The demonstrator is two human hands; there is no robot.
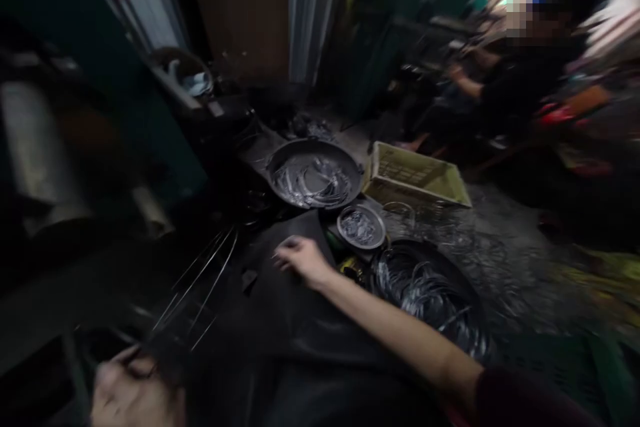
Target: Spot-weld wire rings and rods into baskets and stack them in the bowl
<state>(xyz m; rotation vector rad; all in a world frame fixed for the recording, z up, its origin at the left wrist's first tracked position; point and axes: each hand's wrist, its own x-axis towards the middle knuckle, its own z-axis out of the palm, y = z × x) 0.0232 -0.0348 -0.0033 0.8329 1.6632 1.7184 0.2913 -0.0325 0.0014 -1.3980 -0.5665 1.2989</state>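
Observation:
My left hand point(137, 387) is at the lower left with its fingers curled closed. It is blurred, and what lies in its grip is hidden. Just above it, several thin shiny strips point(200, 273) slant up and to the right; I cannot tell whether the hand holds them. My right hand point(303, 260) reaches in over a black apron or sheet point(295, 320) across my lap, its fingertips drawn together. Anything between those fingers is too small or blurred to name. Beyond it stands a small round bowl point(361, 227) of shiny dark pieces.
A wide round pan point(315, 173) holds coiled strips. Right of it is a yellowish plastic crate point(420, 173). A dark basin point(430, 293) full of shiny strips sits beside my right forearm. Another person point(525, 80) sits at the upper right, hands in front.

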